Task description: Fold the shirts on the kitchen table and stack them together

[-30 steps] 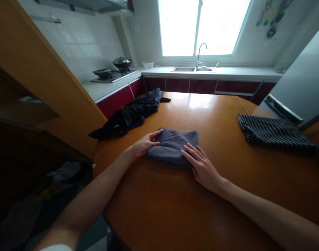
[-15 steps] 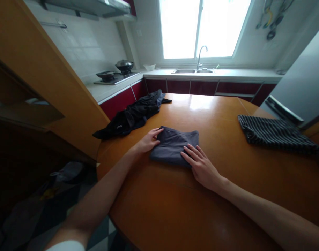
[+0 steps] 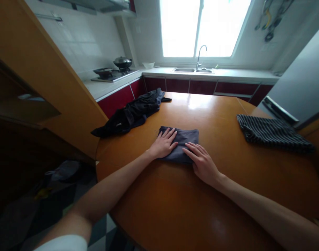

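The left hand (image 3: 163,144) is lying palm down over the left part of a folded grey cloth (image 3: 180,148), its fingers (image 3: 168,132) spreading moderately wide. The right hand (image 3: 203,164) is resting on the cloth's lower right part, its fingers (image 3: 195,146) extending close together. Neither hand is gripping the fabric. The folded grey cloth is lying flat on the wooden tabletop (image 3: 175,195), between a rumpled dark garment (image 3: 133,113), farther back on the left, and a striped cloth (image 3: 273,132), well apart on the right.
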### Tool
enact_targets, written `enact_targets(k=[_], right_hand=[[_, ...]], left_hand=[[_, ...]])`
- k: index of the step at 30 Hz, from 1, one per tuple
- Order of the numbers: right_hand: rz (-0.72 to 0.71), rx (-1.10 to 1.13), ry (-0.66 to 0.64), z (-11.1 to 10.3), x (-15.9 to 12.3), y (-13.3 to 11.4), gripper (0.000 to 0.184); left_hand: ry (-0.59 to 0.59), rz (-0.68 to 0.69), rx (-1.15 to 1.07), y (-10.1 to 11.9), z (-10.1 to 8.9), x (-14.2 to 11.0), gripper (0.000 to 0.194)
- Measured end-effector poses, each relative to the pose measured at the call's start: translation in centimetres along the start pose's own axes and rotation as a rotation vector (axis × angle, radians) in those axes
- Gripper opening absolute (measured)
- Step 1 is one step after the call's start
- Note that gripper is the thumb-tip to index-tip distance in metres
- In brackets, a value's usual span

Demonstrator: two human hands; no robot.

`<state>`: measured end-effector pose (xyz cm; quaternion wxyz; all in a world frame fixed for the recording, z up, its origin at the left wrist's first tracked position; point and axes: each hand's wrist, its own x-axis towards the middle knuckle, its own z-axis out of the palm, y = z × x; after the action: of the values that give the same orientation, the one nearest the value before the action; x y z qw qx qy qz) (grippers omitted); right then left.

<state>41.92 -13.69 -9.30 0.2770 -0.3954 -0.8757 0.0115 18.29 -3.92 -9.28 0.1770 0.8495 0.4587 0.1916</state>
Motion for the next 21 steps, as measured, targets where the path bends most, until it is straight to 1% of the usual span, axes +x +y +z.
enact_targets(k=[2, 5, 8, 10, 13, 17, 19, 21], right_hand=[[0.056, 0.015, 0.046, 0.3, 0.2, 0.1, 0.081], [0.15, 0.003, 0.099, 0.6, 0.8, 0.2, 0.083], [0.193, -0.018, 0.092, 0.5, 1.3, 0.0, 0.083], [0.195, -0.046, 0.07, 0.2, 1.4, -0.3, 0.081], [0.193, -0.098, 0.018, -0.1, 1.3, -0.3, 0.072], [0.198, -0.067, -0.103, -0.6, -0.1, 0.5, 0.065], [0.27, -0.02, -0.135, -1.2, -0.9, 0.9, 0.065], [0.376, 0.042, -0.145, -2.2, -1.2, 1.2, 0.064]], left_hand=[[-0.008, 0.003, 0.022, -0.1, -0.1, 0.0, 0.064], [-0.011, 0.01, 0.036, 0.1, -0.1, 0.0, 0.065], [0.009, 0.005, 0.026, 0.0, 0.1, 0.0, 0.065], [0.019, 0.004, 0.032, -0.1, 0.2, 0.1, 0.065], [0.022, 0.003, 0.066, -0.3, 0.3, 0.1, 0.066], [0.032, -0.021, 0.102, -0.4, 0.3, 0.2, 0.067], [0.041, -0.051, 0.099, -0.3, 0.2, 0.4, 0.065], [0.05, -0.085, 0.092, -0.3, 0.0, 0.6, 0.064]])
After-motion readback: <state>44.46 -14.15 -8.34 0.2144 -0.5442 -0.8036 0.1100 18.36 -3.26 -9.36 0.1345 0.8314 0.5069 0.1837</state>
